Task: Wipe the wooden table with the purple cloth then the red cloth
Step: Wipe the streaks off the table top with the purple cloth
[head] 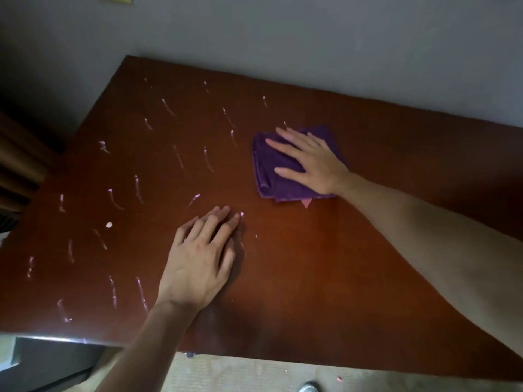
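The wooden table point(325, 278) is seen from above at a slant — a reddish-brown, glossy top that fills most of the view, its far edge set against a plain grey wall point(311, 38). The left half of the top is covered with short pale pinkish-white streaks point(138, 188), most of them running roughly parallel, and one small round white blob point(109, 225) lies near the left edge. The right half appears free of streaks. A dark brown curtain or panel point(17, 165) is visible at the left margin; which of the two it is cannot be told. Beige floor point(240, 374) is seen below the near edge, with the tip of a pale shoe point(308, 387).

The purple cloth point(271, 176) is folded into a rough square and lies on the table right of centre, towards the far side. It is pressed flat by the right hand point(314, 162), fingers straight and spread. A small pinkish corner point(307, 202) sticks out from under the cloth's near edge — what it belongs to cannot be told.

The left hand point(201, 258) is laid palm-down on the bare wood near the centre, fingers straight and held close together, nothing gripped. Its fingertips lie beside a small pink spot point(242, 214).
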